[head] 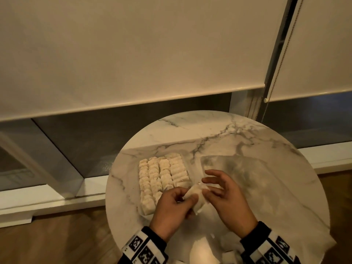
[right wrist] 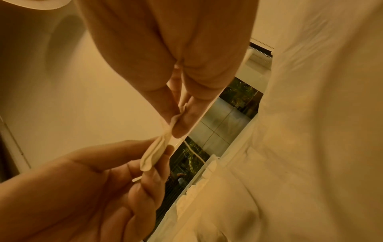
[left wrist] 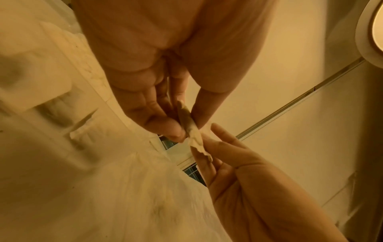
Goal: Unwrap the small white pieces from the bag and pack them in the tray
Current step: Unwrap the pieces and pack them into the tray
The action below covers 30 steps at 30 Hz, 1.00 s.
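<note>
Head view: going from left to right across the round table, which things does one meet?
Rows of white pieces packed in the tray → left hand → thin white wrapper pinched by both hands → right hand → clear plastic bag.

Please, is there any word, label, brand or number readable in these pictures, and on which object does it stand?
None can be read.
Wrist bands: black-and-white square code patterns only, no letters or digits.
Wrapper pinched by the left hand and right hand: no print shows.
Tray: no label shows.
</note>
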Each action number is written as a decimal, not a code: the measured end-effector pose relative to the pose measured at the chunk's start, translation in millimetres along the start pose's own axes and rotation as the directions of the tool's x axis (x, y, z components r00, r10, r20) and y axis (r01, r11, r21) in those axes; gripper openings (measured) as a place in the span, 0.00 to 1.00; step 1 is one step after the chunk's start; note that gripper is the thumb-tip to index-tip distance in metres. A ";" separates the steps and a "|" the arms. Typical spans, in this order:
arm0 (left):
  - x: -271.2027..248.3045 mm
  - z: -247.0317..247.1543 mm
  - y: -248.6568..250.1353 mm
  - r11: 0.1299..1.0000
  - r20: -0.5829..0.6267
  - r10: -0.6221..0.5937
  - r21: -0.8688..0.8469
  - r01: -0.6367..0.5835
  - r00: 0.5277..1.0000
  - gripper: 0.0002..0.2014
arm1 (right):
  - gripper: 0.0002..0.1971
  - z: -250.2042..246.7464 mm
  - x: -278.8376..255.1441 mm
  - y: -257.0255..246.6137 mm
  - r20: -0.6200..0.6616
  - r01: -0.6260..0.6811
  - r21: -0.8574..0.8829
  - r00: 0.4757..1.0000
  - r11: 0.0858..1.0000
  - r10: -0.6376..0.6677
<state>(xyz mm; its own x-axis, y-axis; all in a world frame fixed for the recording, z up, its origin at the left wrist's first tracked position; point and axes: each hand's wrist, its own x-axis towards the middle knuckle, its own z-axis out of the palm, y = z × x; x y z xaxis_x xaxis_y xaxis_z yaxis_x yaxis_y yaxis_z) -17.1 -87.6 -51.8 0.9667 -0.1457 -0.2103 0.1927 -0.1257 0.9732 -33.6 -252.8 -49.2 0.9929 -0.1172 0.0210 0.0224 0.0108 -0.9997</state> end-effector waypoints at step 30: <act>-13.5 -73.9 -35.1 0.453 0.043 0.150 0.885 -0.107 0.988 0.14 | 0.12 81.0 95.3 -25.7 0.504 0.437 -0.861 0.677 0.259 0.536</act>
<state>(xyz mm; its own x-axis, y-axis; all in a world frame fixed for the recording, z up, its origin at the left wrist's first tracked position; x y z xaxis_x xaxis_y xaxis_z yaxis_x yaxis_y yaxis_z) -24.5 -8.8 -76.2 0.9767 -0.2045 -0.0656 -0.1650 -0.9101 0.3802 69.9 -183.8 -20.4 0.7434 0.4273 -0.5146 0.3389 -0.9039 -0.2610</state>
